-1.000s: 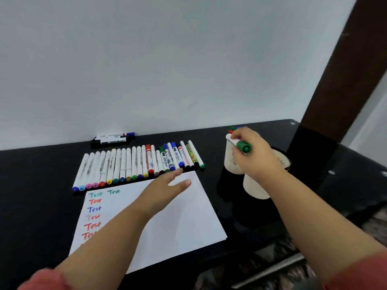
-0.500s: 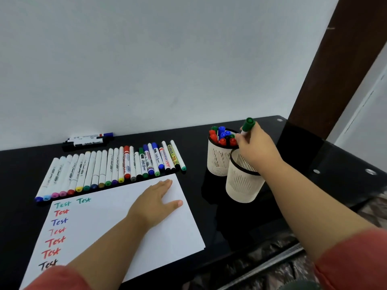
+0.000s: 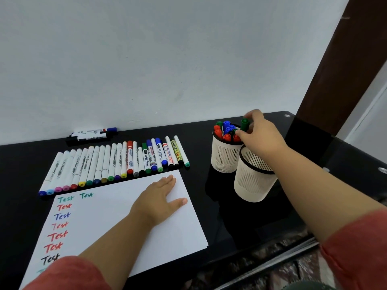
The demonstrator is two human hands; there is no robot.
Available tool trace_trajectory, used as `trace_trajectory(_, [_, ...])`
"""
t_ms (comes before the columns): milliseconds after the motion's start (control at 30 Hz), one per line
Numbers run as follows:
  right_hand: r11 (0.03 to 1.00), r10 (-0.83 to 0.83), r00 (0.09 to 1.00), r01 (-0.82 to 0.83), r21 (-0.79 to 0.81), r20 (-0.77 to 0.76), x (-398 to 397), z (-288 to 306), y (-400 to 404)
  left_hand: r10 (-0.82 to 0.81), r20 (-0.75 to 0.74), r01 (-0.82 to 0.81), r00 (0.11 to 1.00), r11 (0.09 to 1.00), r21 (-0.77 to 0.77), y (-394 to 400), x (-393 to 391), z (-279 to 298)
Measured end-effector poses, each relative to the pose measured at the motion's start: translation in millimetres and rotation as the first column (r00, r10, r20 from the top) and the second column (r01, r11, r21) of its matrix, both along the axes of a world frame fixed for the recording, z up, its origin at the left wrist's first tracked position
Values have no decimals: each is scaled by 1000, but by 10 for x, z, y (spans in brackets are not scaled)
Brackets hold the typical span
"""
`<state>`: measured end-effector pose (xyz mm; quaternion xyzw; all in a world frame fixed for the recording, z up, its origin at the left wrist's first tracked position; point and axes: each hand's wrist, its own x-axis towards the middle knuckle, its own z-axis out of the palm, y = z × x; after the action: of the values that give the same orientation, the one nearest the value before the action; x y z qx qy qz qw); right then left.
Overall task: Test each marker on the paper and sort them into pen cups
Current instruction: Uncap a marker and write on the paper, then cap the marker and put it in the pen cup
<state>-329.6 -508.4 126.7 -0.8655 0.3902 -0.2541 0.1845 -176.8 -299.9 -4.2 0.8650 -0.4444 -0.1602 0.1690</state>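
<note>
My right hand (image 3: 259, 132) pinches a green-capped marker (image 3: 244, 124) upright over the far pen cup (image 3: 223, 158), which holds several red, blue and green markers. A second, nearer pen cup (image 3: 252, 183) stands just in front of it; its inside is hidden by my forearm. My left hand (image 3: 159, 197) lies flat with fingers straight on the white paper (image 3: 117, 216), which carries several coloured "Test" words down its left side. A row of several markers (image 3: 113, 164) lies on the black table above the paper.
Two or three whiteboard markers (image 3: 92, 135) lie at the back against the white wall. The black glass table (image 3: 21, 164) ends at its front edge below the paper and at the right beside a brown post (image 3: 335, 65).
My right hand has carried the green marker from the near cup's side to over the far cup and turned it upright. The left hand settled flat on the paper. The camera view shifted.
</note>
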Motion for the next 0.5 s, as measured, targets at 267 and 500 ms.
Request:
trace_trajectory(267, [996,19,991,-30,-86,-129,-4,-18,-21,-3,19,3,1000,1000,19,-13,8,-17])
trace_trajectory(500, [995,12,970,-35,-89,-243,21,-37,-50,2,27,-2,1000,1000,29,-25,20,-27])
